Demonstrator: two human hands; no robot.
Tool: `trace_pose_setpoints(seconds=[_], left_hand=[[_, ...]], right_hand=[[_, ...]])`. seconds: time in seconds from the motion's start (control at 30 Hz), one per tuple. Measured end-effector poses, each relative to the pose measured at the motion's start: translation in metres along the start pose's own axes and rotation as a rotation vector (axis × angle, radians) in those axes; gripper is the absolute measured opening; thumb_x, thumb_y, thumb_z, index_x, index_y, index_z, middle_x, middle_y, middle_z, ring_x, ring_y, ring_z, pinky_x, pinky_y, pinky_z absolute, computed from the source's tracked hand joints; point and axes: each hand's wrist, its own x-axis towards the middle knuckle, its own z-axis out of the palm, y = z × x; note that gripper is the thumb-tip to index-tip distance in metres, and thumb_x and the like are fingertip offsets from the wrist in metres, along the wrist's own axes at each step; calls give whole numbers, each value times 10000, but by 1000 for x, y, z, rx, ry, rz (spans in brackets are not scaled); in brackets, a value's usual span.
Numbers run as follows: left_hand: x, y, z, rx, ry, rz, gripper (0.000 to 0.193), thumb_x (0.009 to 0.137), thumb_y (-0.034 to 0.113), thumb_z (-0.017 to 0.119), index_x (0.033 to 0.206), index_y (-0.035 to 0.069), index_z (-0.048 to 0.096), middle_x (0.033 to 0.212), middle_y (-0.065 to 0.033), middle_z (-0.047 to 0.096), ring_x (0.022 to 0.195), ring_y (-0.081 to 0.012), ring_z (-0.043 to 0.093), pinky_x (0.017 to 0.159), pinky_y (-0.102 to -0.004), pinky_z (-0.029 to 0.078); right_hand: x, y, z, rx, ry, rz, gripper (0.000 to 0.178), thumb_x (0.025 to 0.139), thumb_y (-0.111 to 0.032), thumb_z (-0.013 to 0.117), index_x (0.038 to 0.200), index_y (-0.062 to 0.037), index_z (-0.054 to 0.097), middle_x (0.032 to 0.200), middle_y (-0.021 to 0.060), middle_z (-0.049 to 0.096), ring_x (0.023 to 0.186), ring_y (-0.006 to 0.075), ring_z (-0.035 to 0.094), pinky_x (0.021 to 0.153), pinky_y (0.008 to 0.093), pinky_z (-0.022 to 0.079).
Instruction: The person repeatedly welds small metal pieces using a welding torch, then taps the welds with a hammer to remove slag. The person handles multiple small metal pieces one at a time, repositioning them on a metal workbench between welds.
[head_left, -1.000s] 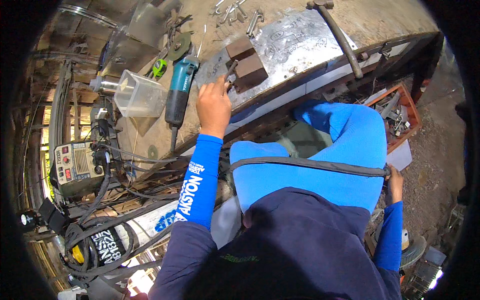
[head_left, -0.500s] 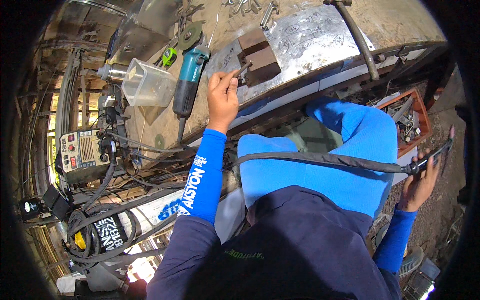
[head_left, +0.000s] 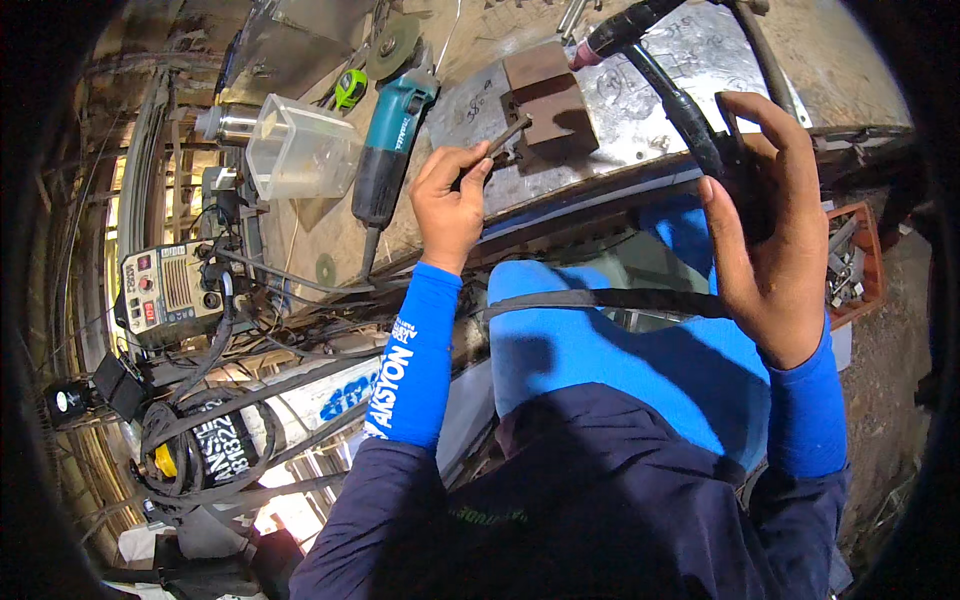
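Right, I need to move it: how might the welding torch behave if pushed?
The welding torch should be stiff along its straight black handle. The sheathed cable across the legs likely bends and drags. The pink nozzle looks ceramic, so may chip.

a blue-green and black grinder [head_left: 395, 140] lies on the bench [head_left: 345, 240]. to its left are a clear plastic tub [head_left: 305, 150] and a bright green tape measure [head_left: 350, 88]. a small round disc [head_left: 325, 268] lies near the grinder's cord end. on the right, an orange box [head_left: 876, 262] holds lots of grey metal bits [head_left: 845, 262].
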Motion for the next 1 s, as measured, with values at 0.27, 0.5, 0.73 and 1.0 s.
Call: trace_pose_setpoints(seconds=[0.27,0.5,0.73,1.0], left_hand=[[-1,-4,3,-39,14,16,146,894,-60,792,1037,-29,799,922,-87,706,833,-155,646,775,-276,522],[0,-1,2,-34,15,15,144,895,-53,805,1037,-31,801,926,-89,705,836,-151,642,778,-269,523],[0,-1,2,-52,7,3,144,899,-56,804,1042,-34,801,933,-86,705,838,-147,641,779,-268,523],[0,0,2,-47,11,7,147,896,-53,807,1042,-35,800,938,-88,706,836,-148,641,778,-262,517]], right_hand=[[0,3,24,72,-110,82,531,947,80,621,1463,4,517,1328,190,632,1144,278,677,998,339,517],[2,18,36,114,-69,42,511,937,67,621,1432,4,511,1176,241,661,951,384,711,868,363,548],[4,18,37,120,-83,63,507,936,63,619,1428,0,516,1174,237,659,929,376,702,861,365,545],[5,17,37,92,-88,34,508,931,62,623,1425,-5,522,1179,232,659,901,372,697,845,362,546]])
